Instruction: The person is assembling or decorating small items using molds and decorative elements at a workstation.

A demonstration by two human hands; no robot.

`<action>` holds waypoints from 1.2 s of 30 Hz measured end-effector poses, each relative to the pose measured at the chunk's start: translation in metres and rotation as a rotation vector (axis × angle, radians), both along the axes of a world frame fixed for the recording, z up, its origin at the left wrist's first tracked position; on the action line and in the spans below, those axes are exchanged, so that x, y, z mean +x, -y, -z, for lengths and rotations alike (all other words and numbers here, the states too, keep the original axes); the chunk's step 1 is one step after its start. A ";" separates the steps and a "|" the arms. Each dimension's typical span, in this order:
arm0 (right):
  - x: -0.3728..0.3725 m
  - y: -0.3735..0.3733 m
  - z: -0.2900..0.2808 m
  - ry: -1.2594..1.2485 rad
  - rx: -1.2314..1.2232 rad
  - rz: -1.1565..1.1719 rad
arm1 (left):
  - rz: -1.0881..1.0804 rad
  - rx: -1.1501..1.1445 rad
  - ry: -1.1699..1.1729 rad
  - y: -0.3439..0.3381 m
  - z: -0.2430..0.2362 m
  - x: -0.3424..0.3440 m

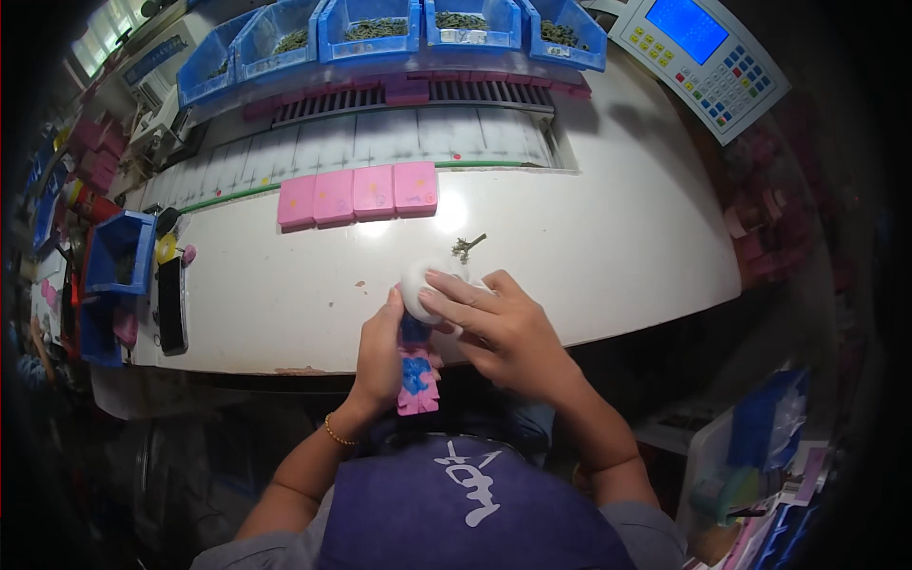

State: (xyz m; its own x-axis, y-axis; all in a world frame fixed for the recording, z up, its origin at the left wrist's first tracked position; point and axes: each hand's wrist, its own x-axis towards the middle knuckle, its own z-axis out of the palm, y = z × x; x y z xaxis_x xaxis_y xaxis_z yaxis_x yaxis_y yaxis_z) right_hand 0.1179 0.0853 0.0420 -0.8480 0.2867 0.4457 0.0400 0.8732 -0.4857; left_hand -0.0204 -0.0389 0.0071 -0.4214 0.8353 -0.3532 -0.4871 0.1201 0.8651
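Note:
My left hand (379,350) is wrapped round a pink rubber mould (418,404) at the table's front edge. The mould has notched sides and a blue patch (415,372) in its middle; its upper part is hidden by the hands. Pressed against its far end is a soft white round wad (417,291), perhaps a puff or a bundled cloth. My right hand (508,328) grips that wad from the right, fingers laid over its top. Just beyond the wad lies a small grey-green branched piece (465,248).
Pink blocks (366,195) stand in a row before a slatted rack (408,103). Blue bins (370,30) of greenish pieces line the back. A control panel (703,57) is at back right; a black phone (172,306) and blue bin (122,252) sit left.

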 end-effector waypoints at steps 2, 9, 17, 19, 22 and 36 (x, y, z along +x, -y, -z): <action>0.003 0.005 -0.004 -0.060 -0.055 0.002 | -0.027 0.099 -0.101 0.001 0.004 -0.003; 0.035 0.037 0.003 0.169 -0.299 -0.269 | -0.060 0.095 -0.102 -0.002 -0.004 -0.002; 0.051 -0.022 0.002 0.053 0.105 0.311 | -0.080 0.097 0.020 -0.012 -0.003 -0.015; 0.031 -0.013 0.006 0.021 0.189 0.417 | -0.043 0.127 0.030 -0.011 -0.001 -0.008; 0.006 0.015 0.012 -0.094 -0.555 0.171 | -0.027 0.136 -0.288 -0.005 0.007 0.004; 0.007 0.005 0.025 -0.219 -0.730 0.034 | 0.032 0.387 -0.821 0.003 0.009 -0.007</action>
State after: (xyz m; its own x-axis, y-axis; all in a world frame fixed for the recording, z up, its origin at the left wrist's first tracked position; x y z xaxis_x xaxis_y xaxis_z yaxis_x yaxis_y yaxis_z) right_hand 0.1252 0.0804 0.0166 -0.7476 0.5973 0.2903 -0.1030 0.3276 -0.9392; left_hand -0.0277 -0.0423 -0.0022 -0.3914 0.8488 0.3555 0.2994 -0.2478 0.9214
